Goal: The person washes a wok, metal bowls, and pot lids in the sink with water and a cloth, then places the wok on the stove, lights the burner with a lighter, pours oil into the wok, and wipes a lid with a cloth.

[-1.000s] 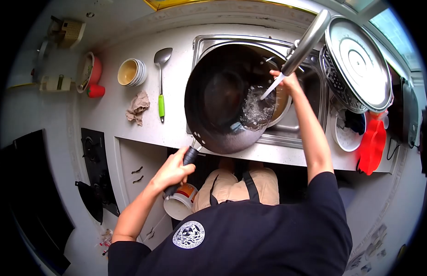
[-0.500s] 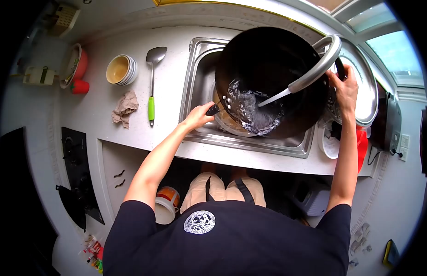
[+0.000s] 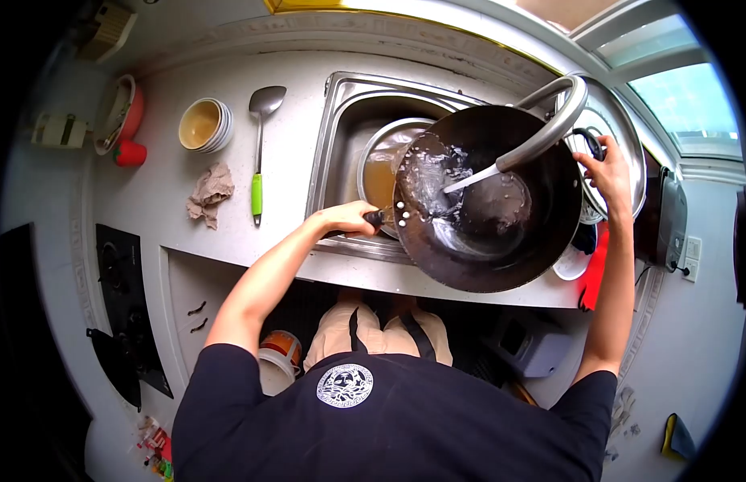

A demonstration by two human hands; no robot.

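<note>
The wok (image 3: 513, 249) is tilted over the sink's (image 3: 365, 250) right part, having come nearer the desk's (image 3: 293, 161) front edge and uncovered more of the basin (image 3: 376, 146); the tap's (image 3: 542, 147) stream now strikes its handle side. The left hand (image 3: 349, 218) has its fingers wrapped round the long handle (image 3: 375, 218); the right hand's (image 3: 612, 181) fingers grip the loop handle (image 3: 596, 145).

You can read no words or numbers here: your dark shirt (image 3: 421, 434) bears a round white emblem (image 3: 345, 386); beside the shirt's left sleeve, the bucket (image 3: 275, 374) has an illegible orange label (image 3: 284, 345).
</note>
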